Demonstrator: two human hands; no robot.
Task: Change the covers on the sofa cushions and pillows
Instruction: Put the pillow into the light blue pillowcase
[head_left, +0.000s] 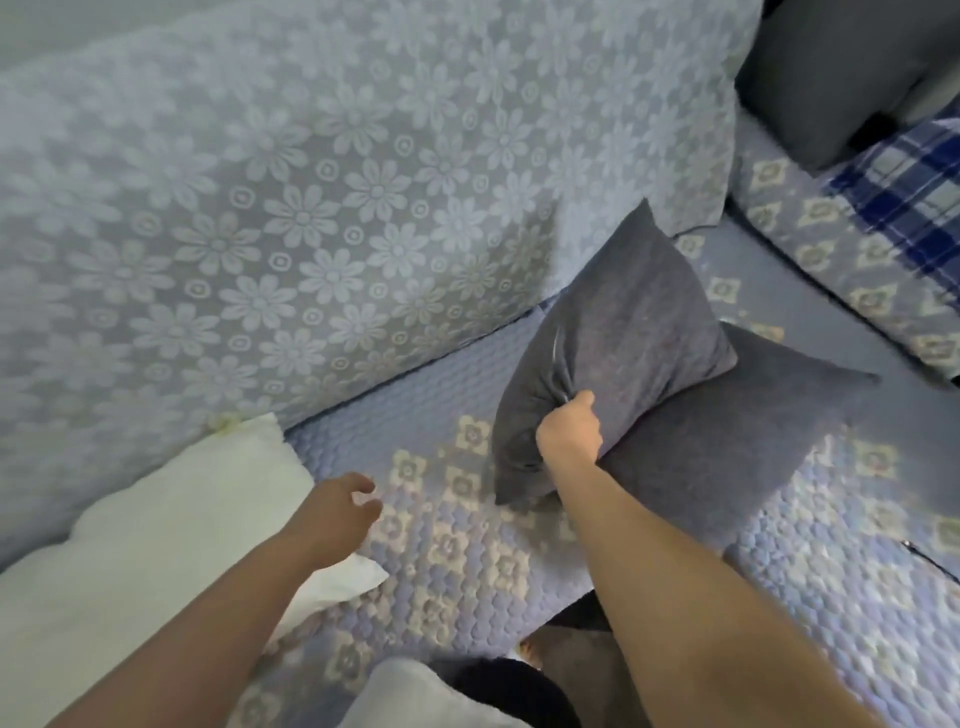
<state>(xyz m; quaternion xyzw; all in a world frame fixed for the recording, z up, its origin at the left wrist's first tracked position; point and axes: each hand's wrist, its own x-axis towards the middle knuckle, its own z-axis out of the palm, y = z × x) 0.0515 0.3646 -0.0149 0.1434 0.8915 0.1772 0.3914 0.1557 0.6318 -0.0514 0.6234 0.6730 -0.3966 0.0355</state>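
A dark grey covered pillow (623, 332) stands tilted on the quilted sofa seat (457, 561), leaning toward the floral backrest. My right hand (569, 428) grips a bunched fold of its cover at the lower edge. A second grey pillow (727, 441) lies flat behind and to the right of it. My left hand (343, 512) hovers over the seat with loosely spread fingers, holding nothing, just beside a bare white pillow (156, 545) that lies at the left.
The sofa backrest (311, 208) wears a pale blue floral cover. At the right, another seat cushion (831, 260) carries a blue plaid fabric (909, 197) and a grey cushion (831, 78). White cloth (410, 691) and dark clothing sit at the bottom edge.
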